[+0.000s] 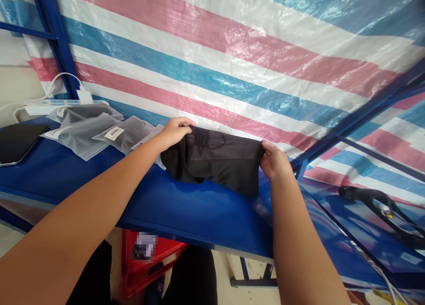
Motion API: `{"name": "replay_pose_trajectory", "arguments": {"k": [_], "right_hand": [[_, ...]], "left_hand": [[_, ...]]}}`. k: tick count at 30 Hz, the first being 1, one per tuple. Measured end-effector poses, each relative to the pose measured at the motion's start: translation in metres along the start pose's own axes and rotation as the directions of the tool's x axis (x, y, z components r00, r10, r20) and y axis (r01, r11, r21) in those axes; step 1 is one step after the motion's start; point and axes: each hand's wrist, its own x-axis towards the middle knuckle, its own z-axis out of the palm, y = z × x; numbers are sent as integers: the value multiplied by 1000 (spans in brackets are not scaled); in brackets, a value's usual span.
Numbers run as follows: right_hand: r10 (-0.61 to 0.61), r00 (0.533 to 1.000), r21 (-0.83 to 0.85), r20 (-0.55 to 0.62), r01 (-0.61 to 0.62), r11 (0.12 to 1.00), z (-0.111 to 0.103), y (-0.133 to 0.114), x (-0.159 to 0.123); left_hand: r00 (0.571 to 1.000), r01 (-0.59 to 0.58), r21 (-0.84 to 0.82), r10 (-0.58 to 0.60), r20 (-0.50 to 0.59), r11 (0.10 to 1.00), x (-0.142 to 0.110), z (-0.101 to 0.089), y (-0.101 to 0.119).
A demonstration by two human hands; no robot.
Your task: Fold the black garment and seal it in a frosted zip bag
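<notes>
A folded black garment (219, 163) lies on the blue shelf (186, 207) in front of me. My left hand (174, 131) is closed on the garment's upper left edge, fingers curled over the fabric. My right hand (274, 161) pinches its right edge. The cloth is stretched between the two hands. An opening or waistband shows at the garment's left end.
Several grey frosted bags with barcode labels (96, 132) lie to the left, beside a dark tablet (18, 141) and a white power strip (53, 106). A striped tarp (232, 52) backs the shelf. A black tool (381, 203) lies right; a red crate (149, 256) sits below.
</notes>
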Motion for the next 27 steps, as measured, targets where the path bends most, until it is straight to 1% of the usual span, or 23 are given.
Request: {"name": "replay_pose_trajectory", "arguments": {"k": [7, 16, 22, 27], "right_hand": [[2, 1000, 14, 23, -3, 1000, -2, 1, 1], [17, 1000, 66, 4, -17, 998, 0, 0, -1], [18, 1000, 49, 0, -18, 999, 1, 0, -1], [10, 1000, 39, 8, -11, 999, 1, 1, 0]], "left_hand": [[999, 11, -66, -13, -30, 998, 1, -1, 0], [1000, -16, -58, 15, -11, 998, 3, -2, -6], [1000, 5, -76, -3, 19, 997, 1, -2, -3], [1000, 18, -73, -17, 16, 997, -1, -1, 1]]}}
